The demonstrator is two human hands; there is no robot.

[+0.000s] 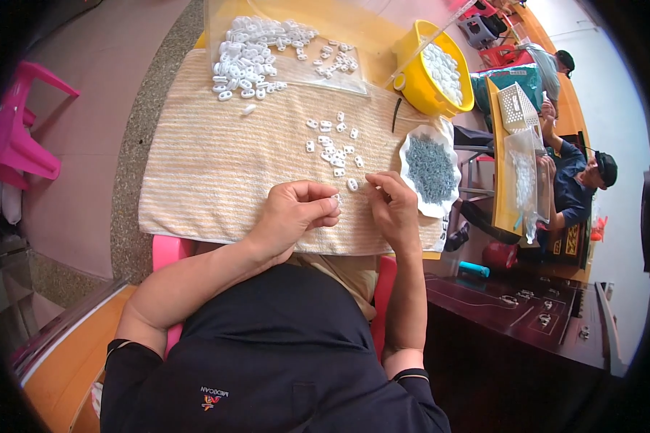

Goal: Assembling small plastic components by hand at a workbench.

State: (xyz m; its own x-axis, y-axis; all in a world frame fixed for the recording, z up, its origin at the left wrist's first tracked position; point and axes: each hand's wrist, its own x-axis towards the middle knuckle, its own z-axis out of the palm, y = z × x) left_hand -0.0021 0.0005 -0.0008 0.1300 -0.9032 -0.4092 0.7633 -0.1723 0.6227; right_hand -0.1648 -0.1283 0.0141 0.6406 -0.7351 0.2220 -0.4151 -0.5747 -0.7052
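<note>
My left hand (pixel 296 213) is closed in a pinch over the striped towel (pixel 195 173), and a tiny white plastic piece (pixel 336 196) shows at its fingertips. My right hand (pixel 395 213) also pinches, thumb against forefinger; what lies between them is too small to make out. Just left of those fingertips is a white two-holed plastic piece (pixel 352 184). Farther up the towel lies a loose cluster of similar white two-holed pieces (pixel 332 154). Right of my right hand, a white scalloped plate (pixel 406 180) holds many small grey-blue pieces (pixel 430 168).
A large heap of white pieces (pixel 247 54) sits at the far left, partly on a clear plastic sheet (pixel 318 76). A yellow basket (pixel 410 90) of white pieces stands far right, near a black strip (pixel 396 115). A pink stool (pixel 29 133) is leftward; a co-worker (pixel 574 180) sits rightward.
</note>
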